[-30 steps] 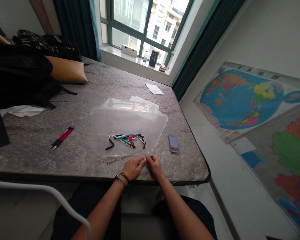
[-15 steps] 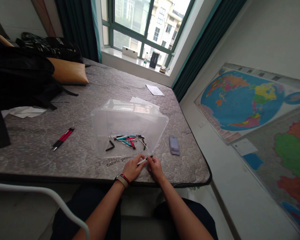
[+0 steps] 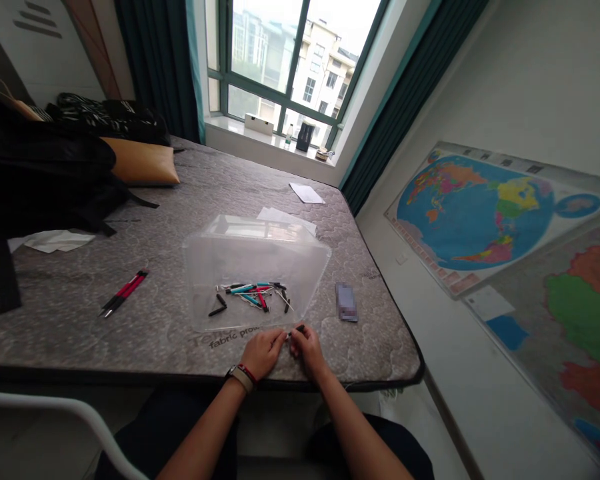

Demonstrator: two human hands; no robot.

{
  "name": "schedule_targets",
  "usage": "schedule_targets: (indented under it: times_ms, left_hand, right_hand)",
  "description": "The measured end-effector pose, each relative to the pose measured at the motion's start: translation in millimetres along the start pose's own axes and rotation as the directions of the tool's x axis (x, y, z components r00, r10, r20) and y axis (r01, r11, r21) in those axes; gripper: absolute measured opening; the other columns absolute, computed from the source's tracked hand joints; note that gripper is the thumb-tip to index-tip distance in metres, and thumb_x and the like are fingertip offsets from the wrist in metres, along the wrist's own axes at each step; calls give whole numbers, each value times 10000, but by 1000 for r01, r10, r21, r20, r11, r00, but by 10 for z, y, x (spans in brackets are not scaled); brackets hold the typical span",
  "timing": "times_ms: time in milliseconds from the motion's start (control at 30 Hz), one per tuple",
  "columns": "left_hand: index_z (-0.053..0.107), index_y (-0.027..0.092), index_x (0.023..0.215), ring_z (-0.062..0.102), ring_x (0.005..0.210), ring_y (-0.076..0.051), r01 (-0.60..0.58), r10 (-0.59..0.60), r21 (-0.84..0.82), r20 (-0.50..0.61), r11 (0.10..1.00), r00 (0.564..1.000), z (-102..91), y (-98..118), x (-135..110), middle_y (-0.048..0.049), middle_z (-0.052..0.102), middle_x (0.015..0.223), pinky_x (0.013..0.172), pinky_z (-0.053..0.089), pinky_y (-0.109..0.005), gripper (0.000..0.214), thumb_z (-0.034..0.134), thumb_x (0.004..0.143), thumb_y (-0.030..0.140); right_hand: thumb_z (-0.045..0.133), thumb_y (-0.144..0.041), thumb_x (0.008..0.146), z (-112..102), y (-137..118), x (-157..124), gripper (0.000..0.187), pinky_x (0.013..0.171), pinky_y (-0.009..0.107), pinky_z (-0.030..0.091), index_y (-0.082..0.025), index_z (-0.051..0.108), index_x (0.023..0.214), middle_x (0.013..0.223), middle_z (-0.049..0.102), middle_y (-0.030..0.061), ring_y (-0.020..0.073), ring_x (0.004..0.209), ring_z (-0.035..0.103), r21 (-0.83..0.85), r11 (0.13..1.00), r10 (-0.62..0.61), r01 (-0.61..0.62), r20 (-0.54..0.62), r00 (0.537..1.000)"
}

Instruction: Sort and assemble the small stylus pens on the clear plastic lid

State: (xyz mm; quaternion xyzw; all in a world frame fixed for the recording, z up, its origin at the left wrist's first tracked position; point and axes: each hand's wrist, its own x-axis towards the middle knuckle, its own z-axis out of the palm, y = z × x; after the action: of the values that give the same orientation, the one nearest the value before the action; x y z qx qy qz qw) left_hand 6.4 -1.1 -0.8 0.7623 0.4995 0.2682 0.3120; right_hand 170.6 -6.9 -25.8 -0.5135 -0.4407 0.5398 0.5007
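My left hand (image 3: 263, 351) and my right hand (image 3: 306, 348) meet at the near edge of a grey mattress (image 3: 180, 200). Both are pinched on a thin pen part (image 3: 293, 331) held between them, with a dark tip showing by the right fingers. Just beyond my hands stands a clear plastic box (image 3: 253, 267) with several loose pen pieces (image 3: 253, 293) in teal, red and black on its floor.
Two red and black pens (image 3: 124, 291) lie to the left on the mattress. A small card or packet (image 3: 347, 301) lies right of the box. Black bags (image 3: 40, 173) and a tan cushion (image 3: 140, 162) fill the far left. Papers (image 3: 306, 193) lie behind. Maps (image 3: 485, 207) cover the floor at right.
The view tilted slightly upward. My hands stay together on the pen part, which shows less of its white length than half a second ago.
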Motion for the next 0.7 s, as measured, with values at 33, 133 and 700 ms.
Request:
schedule_targets:
  times_ms: [33,133,700]
  left_hand:
    - [643,220,771,633,706,-171,1,-1,7,-3,1000,1000,6,0,-5,-37,685,734,632,365,-256,438,300,981,392]
    - [654,232,853,654,746,-186,2,-2,13,-18,1000,1000,15,12,-24,-37,692,752,657,390,-259,408,316,975,424]
    - [599,242,1033,675,844,-208,52,-16,295,-123,954,992,169,108,-154,-65,710,896,716,441,-277,281,345,954,333]
  right_hand:
    - [649,-413,774,-7,12,6,254,391,183,326,-184,547,818,549,541,-50,81,423,458,19,1000,-3,3,1,1000]
    - [663,-406,751,-22,32,16,265,401,182,347,-179,562,842,549,550,-46,88,439,477,47,999,-5,5,-4,1000]
    - [766,-511,648,-5,-86,28,407,411,194,387,-167,568,738,544,568,-28,104,441,534,239,970,55,-33,-86,995]
